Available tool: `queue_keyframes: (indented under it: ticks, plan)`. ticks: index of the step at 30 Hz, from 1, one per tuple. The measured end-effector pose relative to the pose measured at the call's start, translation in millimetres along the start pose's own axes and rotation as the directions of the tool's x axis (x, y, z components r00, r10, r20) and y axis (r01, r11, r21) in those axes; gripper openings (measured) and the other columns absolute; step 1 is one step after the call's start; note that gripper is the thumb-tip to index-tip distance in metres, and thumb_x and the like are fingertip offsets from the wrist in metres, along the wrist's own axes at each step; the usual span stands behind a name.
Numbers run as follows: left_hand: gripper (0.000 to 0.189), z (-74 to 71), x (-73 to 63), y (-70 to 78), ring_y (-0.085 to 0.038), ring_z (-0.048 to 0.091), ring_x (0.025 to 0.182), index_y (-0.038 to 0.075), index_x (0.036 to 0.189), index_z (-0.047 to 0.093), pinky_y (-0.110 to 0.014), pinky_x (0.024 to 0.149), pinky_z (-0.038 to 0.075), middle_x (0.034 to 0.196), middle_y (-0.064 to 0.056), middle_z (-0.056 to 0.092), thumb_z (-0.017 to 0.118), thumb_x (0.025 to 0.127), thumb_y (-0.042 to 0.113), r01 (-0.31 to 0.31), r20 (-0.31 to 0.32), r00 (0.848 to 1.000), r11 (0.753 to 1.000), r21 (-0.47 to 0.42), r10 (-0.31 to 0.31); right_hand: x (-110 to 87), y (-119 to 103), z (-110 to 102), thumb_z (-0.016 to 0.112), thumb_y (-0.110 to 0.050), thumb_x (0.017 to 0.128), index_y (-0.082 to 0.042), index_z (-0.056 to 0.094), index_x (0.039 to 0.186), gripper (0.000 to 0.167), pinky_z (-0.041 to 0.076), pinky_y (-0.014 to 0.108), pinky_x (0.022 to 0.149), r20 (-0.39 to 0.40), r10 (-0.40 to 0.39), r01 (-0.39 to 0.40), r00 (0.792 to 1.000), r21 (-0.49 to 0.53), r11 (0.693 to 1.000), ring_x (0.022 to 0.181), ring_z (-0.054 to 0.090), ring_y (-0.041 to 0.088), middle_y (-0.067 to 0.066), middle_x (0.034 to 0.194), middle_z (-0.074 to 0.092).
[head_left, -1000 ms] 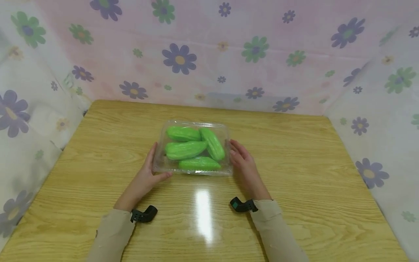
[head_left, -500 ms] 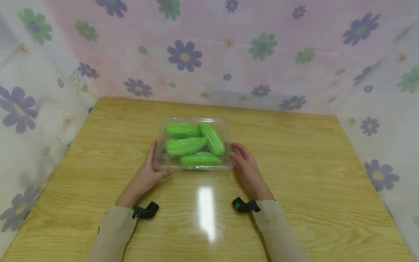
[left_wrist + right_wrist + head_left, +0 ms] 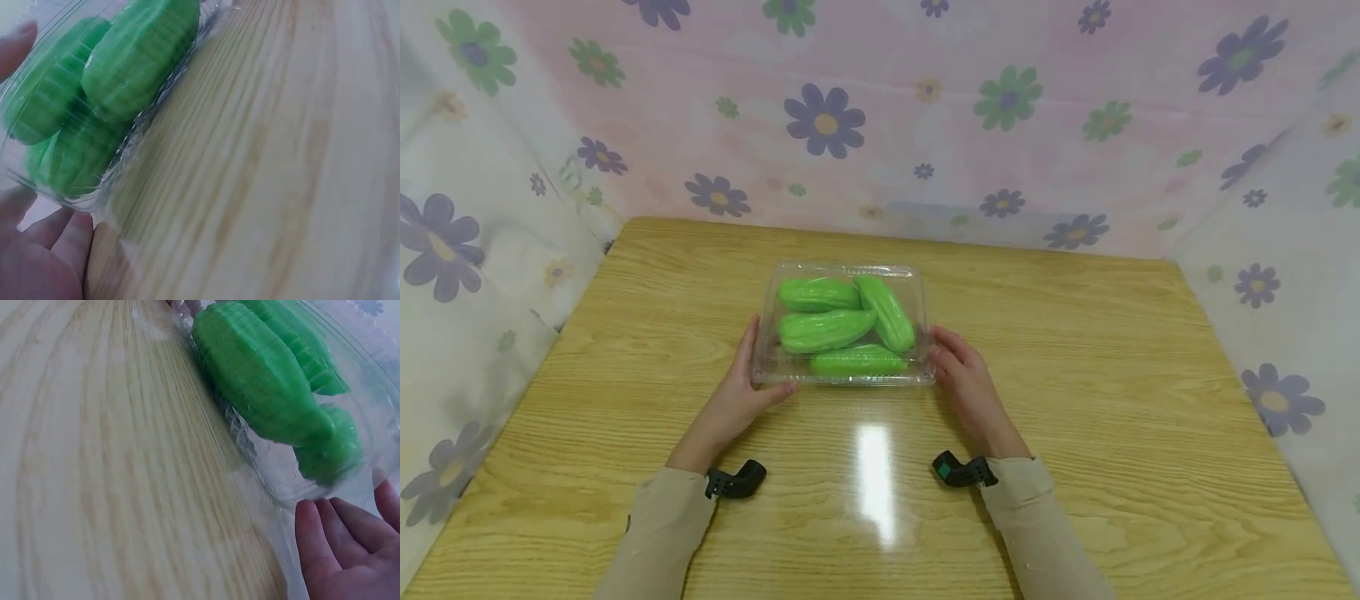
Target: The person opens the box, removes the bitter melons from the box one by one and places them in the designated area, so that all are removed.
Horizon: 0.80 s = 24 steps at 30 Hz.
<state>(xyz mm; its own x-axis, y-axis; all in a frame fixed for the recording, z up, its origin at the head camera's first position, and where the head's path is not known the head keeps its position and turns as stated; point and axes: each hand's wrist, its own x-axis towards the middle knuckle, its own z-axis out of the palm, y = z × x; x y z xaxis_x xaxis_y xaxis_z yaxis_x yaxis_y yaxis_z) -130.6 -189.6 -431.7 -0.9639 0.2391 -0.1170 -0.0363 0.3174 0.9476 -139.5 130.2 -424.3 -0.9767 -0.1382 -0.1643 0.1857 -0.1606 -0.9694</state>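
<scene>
Clear container point(image 3: 784, 367) shifts slightly left relative to tabletop point(image 3: 1075, 358) since one second ago, four green vegetables point(image 3: 827, 332) inside. Left grip point(image 3: 737, 398) holds its left end, thumb spread along front edge; right grip point(image 3: 968, 387) holds right end, fingers lightly bent.

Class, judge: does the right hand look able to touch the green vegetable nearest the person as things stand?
Probably not directly: the right hand is outside the clear plastic container, whose side stands between it and that vegetable.

The box point(image 3: 781, 367) blocks the middle; free room behind, underneath unclear.
</scene>
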Motion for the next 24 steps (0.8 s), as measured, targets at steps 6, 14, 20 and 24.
queue_keyframes:
  ticks: [6,14,20,24]
  plan:
    - [0.104,0.3,0.7,-0.7,-0.027,-0.001,0.133,0.038,0.141,-0.009,-0.059,0.102,0.005,0.148,0.004,-0.007,0.072,0.075,0.032,-0.01,-0.025,1.0,1.0,-0.011,0.009,-1.9,0,-3,0.05,-0.024,0.092,-0.004,0.034,0.134,0.049,0.034,0.03,0.099,0.094,-0.016,0.017,0.995,-0.018,1.0,0.118,0.041,0.022,0.009,0.134,0.036]
    - [0.099,1.1,-0.5,2.2,-0.03,-0.002,0.133,0.053,0.134,-0.008,-0.061,0.101,0.005,0.147,0.007,-0.01,0.069,0.079,0.026,-0.004,-0.048,0.999,0.999,-0.047,0.002,-8.8,-11,2,0.058,-0.01,0.087,-0.015,0.013,0.142,0.071,0.018,0.039,0.107,0.242,0.045,0.011,0.969,-0.224,0.975,0.132,0.018,0.02,0.005,0.146,0.016]
    - [0.086,1.3,-5.5,18.0,-0.03,0.004,0.133,0.049,0.136,-0.006,-0.058,0.102,0.01,0.148,0.003,-0.006,0.061,0.086,0.029,-0.003,-0.038,0.999,0.998,-0.062,0.001,-1.9,-4,2,0.066,-0.001,0.078,-0.013,0.018,0.138,0.078,0.018,0.038,0.107,0.234,0.03,0.017,0.972,-0.198,0.98,0.13,0.021,0.02,0.003,0.144,0.021]
    - [0.083,2.7,-9.5,27.3,-0.03,0.004,0.133,0.045,0.138,-0.006,-0.059,0.102,0.01,0.148,0.0,-0.005,0.058,0.088,0.028,0.01,-0.04,0.999,0.999,-0.049,-0.012,1.9,5,-1,0.069,-0.004,0.076,-0.013,0.023,0.135,0.076,0.021,0.038,0.106,0.229,0.022,0.02,0.973,-0.18,0.983,0.129,0.024,0.018,0.001,0.141,0.026]
